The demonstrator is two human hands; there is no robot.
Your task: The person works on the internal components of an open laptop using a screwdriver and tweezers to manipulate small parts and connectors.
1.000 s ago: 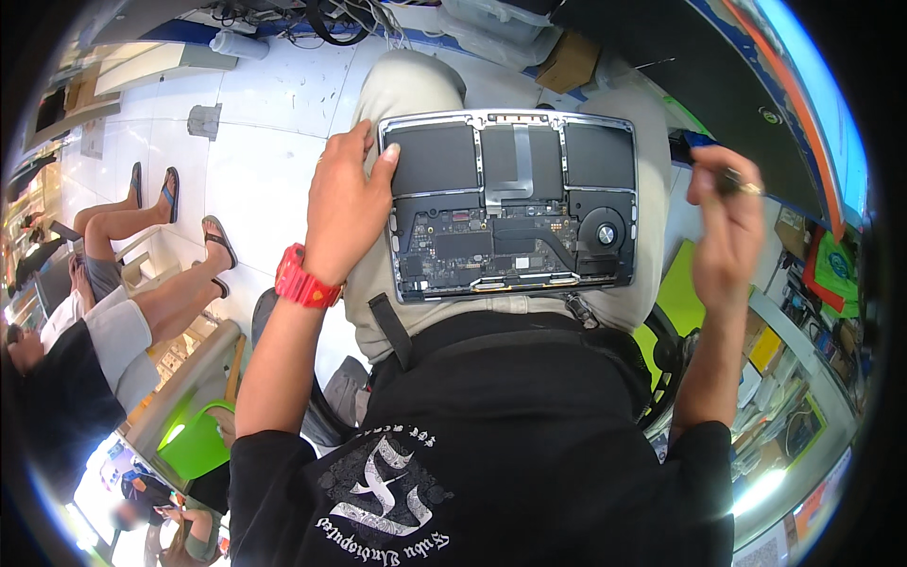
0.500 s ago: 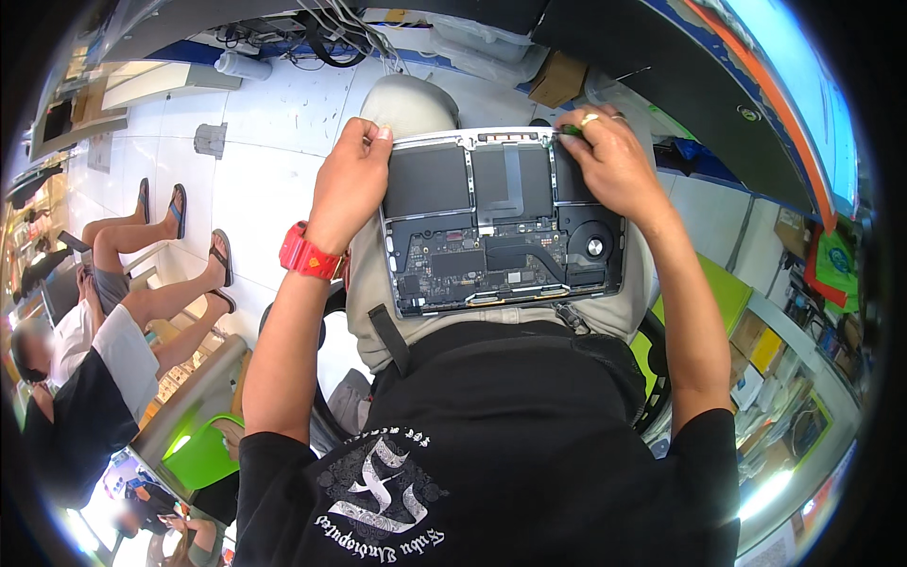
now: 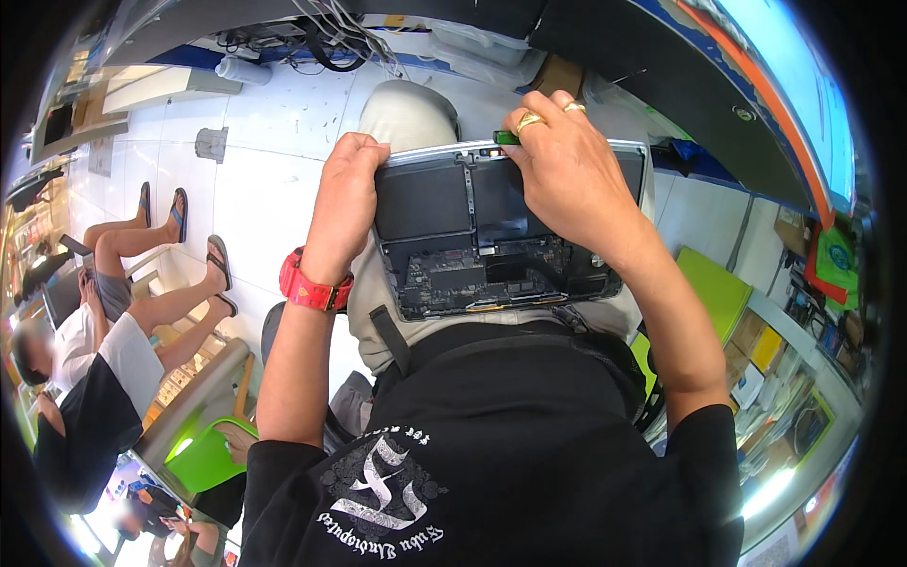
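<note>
Interior with white tiled floor point(image 3: 274, 203) and black counter point(image 3: 652, 47).
A grey patch point(image 3: 211, 144) is seen on the floor, far left. The counter, far right, is bordered by an orange strip point(image 3: 775, 115). A green chair point(image 3: 196, 463) is placed near left; a glazed case point(image 3: 812, 352), near right, is brightly lit.

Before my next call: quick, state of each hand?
Left hand: closed on the opened laptop, far left corner.
Right hand: closed on a small green item at the laptop's far edge.

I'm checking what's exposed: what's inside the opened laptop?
Inside the laptop are flat black battery cells and a dark circuit board. Parts under the right hand are covered and can't be seen.
</note>
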